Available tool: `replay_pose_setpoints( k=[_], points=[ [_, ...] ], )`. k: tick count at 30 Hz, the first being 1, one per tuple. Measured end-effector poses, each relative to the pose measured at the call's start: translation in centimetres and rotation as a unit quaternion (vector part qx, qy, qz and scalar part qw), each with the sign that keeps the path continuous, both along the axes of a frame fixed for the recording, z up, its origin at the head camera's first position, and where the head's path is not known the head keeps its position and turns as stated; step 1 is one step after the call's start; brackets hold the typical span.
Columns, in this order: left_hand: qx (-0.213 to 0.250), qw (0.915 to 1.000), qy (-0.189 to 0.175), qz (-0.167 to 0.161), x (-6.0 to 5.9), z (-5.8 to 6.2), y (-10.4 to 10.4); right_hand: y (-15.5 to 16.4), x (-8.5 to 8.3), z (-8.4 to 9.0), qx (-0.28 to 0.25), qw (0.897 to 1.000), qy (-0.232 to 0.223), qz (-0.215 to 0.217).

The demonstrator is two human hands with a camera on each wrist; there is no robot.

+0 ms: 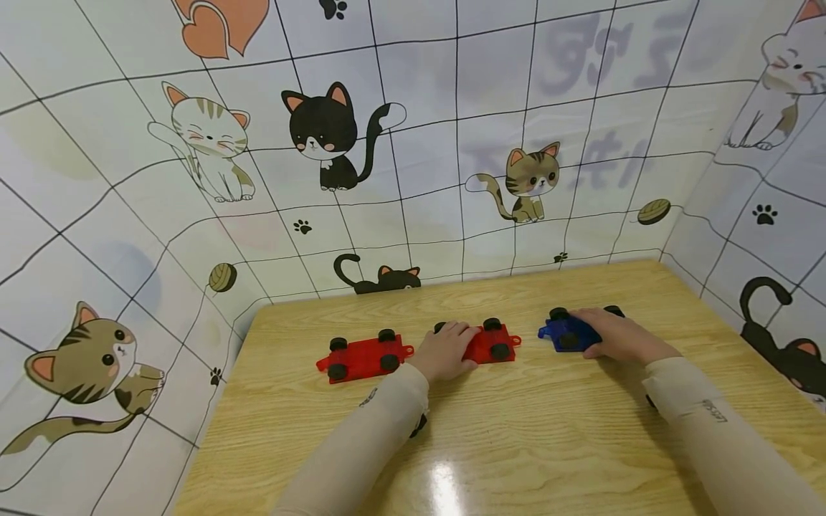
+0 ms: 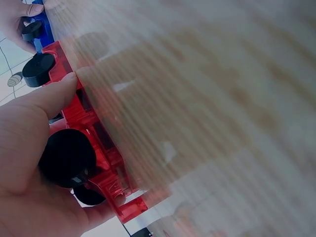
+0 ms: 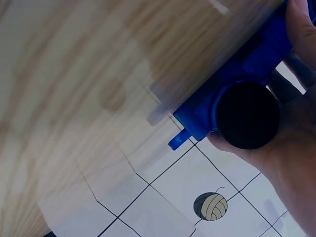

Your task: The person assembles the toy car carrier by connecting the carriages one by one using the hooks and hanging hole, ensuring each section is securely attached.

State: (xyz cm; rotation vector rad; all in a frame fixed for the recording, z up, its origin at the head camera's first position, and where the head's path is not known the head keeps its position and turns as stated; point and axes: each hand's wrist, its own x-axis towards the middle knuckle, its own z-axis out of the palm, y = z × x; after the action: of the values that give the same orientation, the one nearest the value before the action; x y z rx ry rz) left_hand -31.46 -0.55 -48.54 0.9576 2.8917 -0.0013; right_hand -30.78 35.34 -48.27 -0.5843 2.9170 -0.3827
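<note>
On the table, my left hand (image 1: 445, 351) grips a red toy train car chassis (image 1: 479, 347) lying with its black wheels up. In the left wrist view its thumb lies along one side of the red chassis (image 2: 79, 116) and fingers reach round the other. To the right, my right hand (image 1: 622, 338) grips a blue toy train car chassis (image 1: 587, 339), also wheels up, its small hook pointing left. The right wrist view shows thumb and fingers on either side of the blue chassis (image 3: 242, 69). A gap separates the red loop from the blue hook.
A second red chassis (image 1: 363, 358) lies wheels up to the left of my left hand, its loop near that hand. Dark wheel-like pieces (image 1: 418, 426) show partly behind my left forearm. Cat-patterned cloth (image 1: 432, 215) stands around the back and sides of the wooden table (image 1: 529, 437).
</note>
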Motion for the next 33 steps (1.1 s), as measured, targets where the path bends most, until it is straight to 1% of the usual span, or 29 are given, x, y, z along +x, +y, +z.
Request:
replay_pose_setpoints(
  k=[21, 26, 33],
  points=[
    [0.014, 0.9999, -0.003, -0.001, 0.0, 0.1, -0.1, 0.2, 0.5, 0.3, 0.004, 1.0, 0.004, 0.0],
    [0.014, 0.9999, -0.007, 0.001, -0.1, 0.0, -0.1, 0.2, 0.6, 0.5, 0.004, 1.0, 0.007, 0.003],
    [0.004, 1.0, -0.003, 0.002, -0.2, -0.2, 0.0, -0.1, 1.0, 0.8, -0.003, 1.0, 0.006, 0.008]
  ],
)
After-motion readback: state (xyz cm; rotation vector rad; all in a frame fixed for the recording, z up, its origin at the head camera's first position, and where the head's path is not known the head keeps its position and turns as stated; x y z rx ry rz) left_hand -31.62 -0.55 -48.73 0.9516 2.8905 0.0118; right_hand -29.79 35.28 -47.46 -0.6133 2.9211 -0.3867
